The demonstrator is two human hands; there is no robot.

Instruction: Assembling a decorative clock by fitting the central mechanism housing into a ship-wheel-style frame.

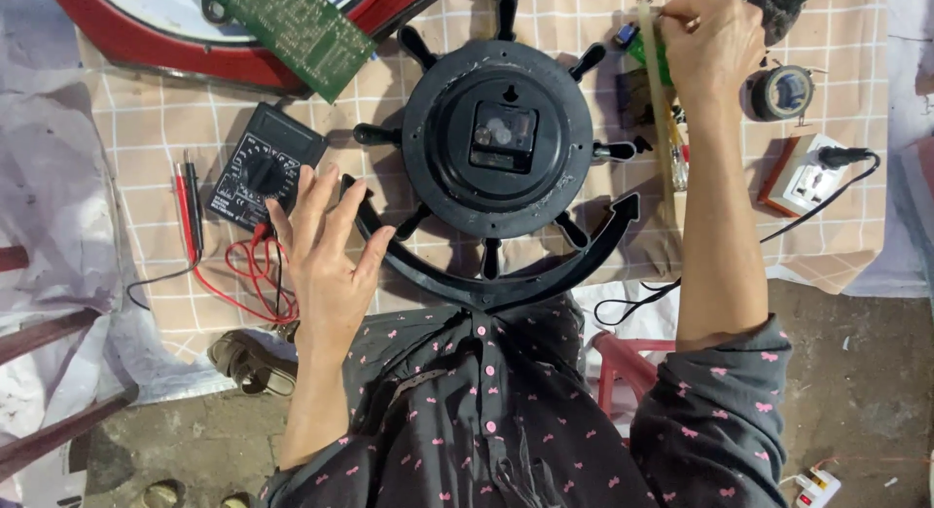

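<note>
Clock body [497, 138], a black ship's-wheel casing lying face down on the checked cloth [156, 119], looked light, rigid and brittle at its spokes, so the left hand [326, 250] steadied its curved base open-fingered while the right hand [712, 41] pinched a thin stick [662, 109].

Beige checked cloth [136, 128] over the worktop, crumpled pale plastic sheet [58, 177] hanging off at frame left. Bare, dusty concrete floor [856, 372] lower right, dark wooden slats [39, 343] lower left, bit of red plastic stool [623, 362] bottom centre. Soft, even daylight, no harsh shadows.
</note>
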